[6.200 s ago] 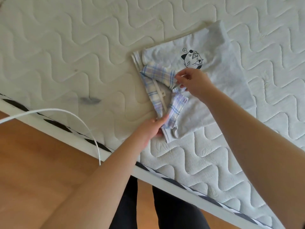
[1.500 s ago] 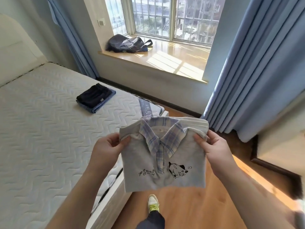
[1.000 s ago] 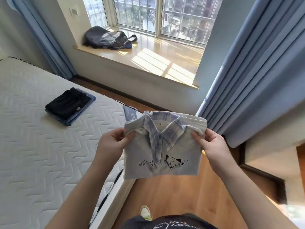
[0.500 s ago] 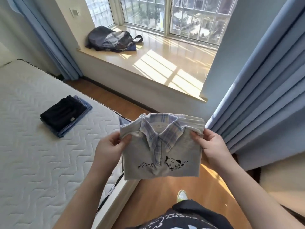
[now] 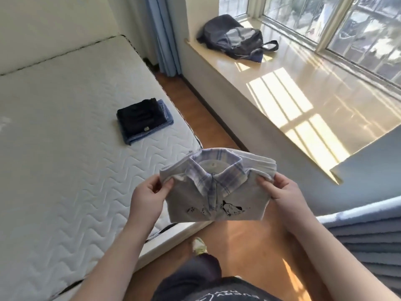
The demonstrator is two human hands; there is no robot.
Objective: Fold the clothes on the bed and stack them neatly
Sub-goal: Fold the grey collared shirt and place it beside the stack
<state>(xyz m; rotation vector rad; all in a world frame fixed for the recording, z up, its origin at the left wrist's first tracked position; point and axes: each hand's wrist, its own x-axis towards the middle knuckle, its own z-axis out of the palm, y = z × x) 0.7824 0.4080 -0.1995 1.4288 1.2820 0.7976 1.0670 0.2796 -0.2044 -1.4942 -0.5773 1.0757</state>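
The neck label of the folded grey shirt [image 5: 217,198] reads "S"; the black print by its cartoon animal is too small to read; far left on the mattress [image 5: 65,148] lies a stack of dark folded clothes [image 5: 143,120]; a dark bag [image 5: 234,40] sits on the windowsill [image 5: 303,94]; my left hand [image 5: 149,196] and right hand [image 5: 282,192] pinch the shirt's shoulders, thumbs in front, holding it in the air beside the bed's near corner.

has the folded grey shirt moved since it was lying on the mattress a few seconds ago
Yes. The folded grey shirt is off the mattress, held up past its corner.
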